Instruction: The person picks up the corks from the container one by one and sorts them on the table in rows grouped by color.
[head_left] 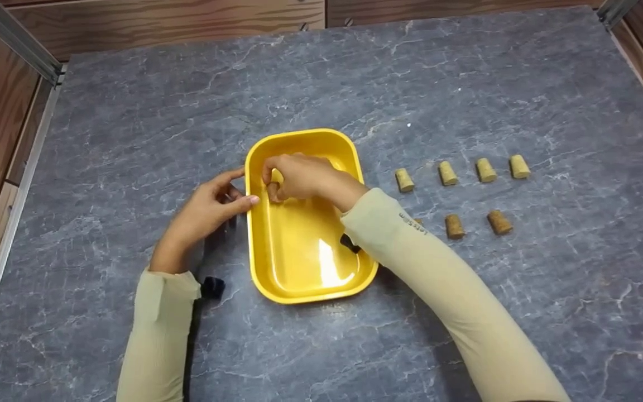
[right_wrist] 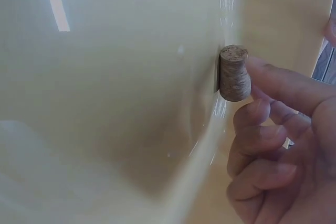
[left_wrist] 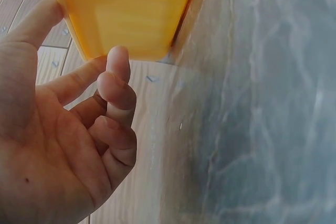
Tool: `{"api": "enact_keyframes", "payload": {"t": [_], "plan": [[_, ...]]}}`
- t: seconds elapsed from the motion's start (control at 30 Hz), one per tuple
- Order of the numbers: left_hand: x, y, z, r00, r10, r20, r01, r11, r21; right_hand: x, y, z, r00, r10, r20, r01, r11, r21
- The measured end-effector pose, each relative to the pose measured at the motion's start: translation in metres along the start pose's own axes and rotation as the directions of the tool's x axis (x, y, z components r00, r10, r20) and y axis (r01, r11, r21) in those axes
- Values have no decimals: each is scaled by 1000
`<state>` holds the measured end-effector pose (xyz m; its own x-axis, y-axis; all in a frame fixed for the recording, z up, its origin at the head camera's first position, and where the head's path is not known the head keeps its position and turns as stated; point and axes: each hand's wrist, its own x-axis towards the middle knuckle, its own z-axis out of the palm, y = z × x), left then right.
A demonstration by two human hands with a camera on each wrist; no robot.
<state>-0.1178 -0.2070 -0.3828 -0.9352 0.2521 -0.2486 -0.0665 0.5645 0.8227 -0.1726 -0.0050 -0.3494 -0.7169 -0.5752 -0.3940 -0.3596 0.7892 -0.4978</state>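
Note:
A yellow plastic tray (head_left: 299,245) stands between the hands. My left hand (head_left: 207,206) is at its left side, thumb and index finger fairly straight and touching the rim, the other fingers loosely bent in the left wrist view. Inside the tray, near the left wall, my right hand (head_left: 299,176) pinches a brown cork stopper (right_wrist: 234,74) with its fingertips. That cork is upright against the tray's wall in the right wrist view. The remaining fingers of the right hand are curled beneath.
Right of the tray lie several pale cork stoppers (head_left: 447,173) in a row. Below them are brown cork stoppers (head_left: 455,226), one partly hidden by the right sleeve (head_left: 433,262). Wood-patterned panels (head_left: 165,25) border the grey marbled tabletop (head_left: 198,100).

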Motion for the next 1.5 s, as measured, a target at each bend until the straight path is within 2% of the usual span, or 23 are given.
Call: {"api": "enact_keyframes", "payload": {"t": [0.5,0.7,0.9,1.13,1.5], "plan": [[0,1,0,1000,7,-3,-7,999,-31,1,-2,2,999,-6,34,9,998,-67],[0,1,1,1000,2,-3,-2,999,-46,0,-4,3,999,19,35,-15,995,-103],[1,2,0,1000,22,-9,-22,1000,-11,-2,-5,4,998,63,26,-59,989,-138],[1,0,0,1000,12,-3,-12,1000,-16,-2,-6,5,996,75,51,-65,983,-172],[0,1,0,1000,0,3,0,999,-38,-4,-5,5,996,78,40,-70,983,-170]]}}
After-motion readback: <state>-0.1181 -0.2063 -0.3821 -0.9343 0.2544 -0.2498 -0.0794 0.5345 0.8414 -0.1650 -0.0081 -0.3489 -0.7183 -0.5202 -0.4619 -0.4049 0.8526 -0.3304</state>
